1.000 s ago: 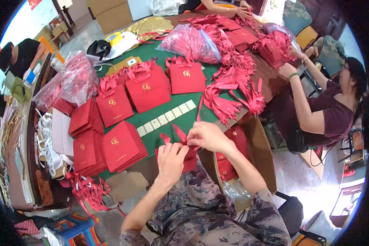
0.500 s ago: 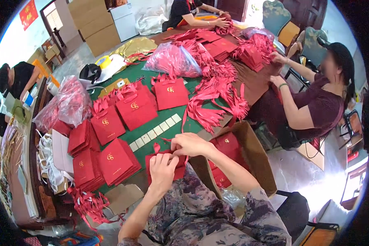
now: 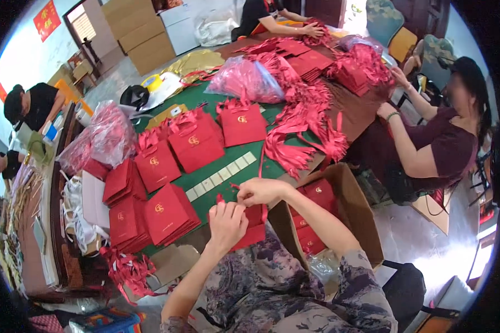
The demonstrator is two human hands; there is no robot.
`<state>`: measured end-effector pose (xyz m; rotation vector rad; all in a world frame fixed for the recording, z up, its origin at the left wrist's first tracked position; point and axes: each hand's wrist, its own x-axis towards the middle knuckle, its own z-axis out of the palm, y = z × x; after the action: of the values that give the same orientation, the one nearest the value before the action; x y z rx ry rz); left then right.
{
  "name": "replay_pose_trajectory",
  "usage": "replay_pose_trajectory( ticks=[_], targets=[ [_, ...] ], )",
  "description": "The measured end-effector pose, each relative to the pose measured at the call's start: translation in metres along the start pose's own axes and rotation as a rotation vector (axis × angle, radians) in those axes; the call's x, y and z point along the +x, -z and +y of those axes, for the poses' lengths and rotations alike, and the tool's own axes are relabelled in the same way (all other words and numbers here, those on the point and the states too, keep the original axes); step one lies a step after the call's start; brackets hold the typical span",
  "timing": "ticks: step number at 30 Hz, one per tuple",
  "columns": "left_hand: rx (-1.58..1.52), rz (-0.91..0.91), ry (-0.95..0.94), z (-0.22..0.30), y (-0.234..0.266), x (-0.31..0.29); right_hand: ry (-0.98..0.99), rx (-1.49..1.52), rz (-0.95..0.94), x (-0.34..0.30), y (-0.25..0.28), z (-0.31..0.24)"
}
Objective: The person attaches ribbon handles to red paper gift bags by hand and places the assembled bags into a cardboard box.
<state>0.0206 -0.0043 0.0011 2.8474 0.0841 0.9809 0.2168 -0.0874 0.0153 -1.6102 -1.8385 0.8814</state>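
A small red paper bag [image 3: 250, 237] is at the table's near edge, against my lap, partly covered by my hands. My left hand [image 3: 226, 223] is closed over its upper left part, with a bit of red ribbon [image 3: 220, 198] poking out above the fingers. Just to the right, my right hand [image 3: 264, 191] is pinched, with a red ribbon end showing by its fingertips. Another length of ribbon hangs below that hand, along the bag's right side. The exact grip inside the fingers is hidden.
Stacks of flat red bags [image 3: 172, 215] lie to the left, with ribboned bags [image 3: 196, 139] behind. A row of pale cards [image 3: 221, 176] lies on green cloth. An open carton [image 3: 356, 213] of red bags stands right. Loose ribbons [image 3: 294, 139] and co-workers are farther off.
The view has shifted slightly, moving the scene rightward. My right hand has drawn a little away from my left, and its fingers are more tightly pinched. My left hand remains on the bag.
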Motion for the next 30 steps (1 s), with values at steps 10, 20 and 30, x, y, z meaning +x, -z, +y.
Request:
replay_pose_trajectory(
  ticks=[10, 20, 30],
  targets=[
    [-0.211, -0.086, 0.192, -0.005, -0.02, -0.01, -0.185, 0.067, 0.102, -0.01, -0.003, 0.0],
    [-0.38, -0.282, 0.501, -0.017, -0.02, -0.013, -0.123, -0.12, 0.412, -0.103, -0.035, -0.025],
    [-0.652, -0.394, 0.614, -0.03, -0.015, -0.013, -0.055, -0.429, 0.706, -0.085, -0.072, -0.022]
  ],
)
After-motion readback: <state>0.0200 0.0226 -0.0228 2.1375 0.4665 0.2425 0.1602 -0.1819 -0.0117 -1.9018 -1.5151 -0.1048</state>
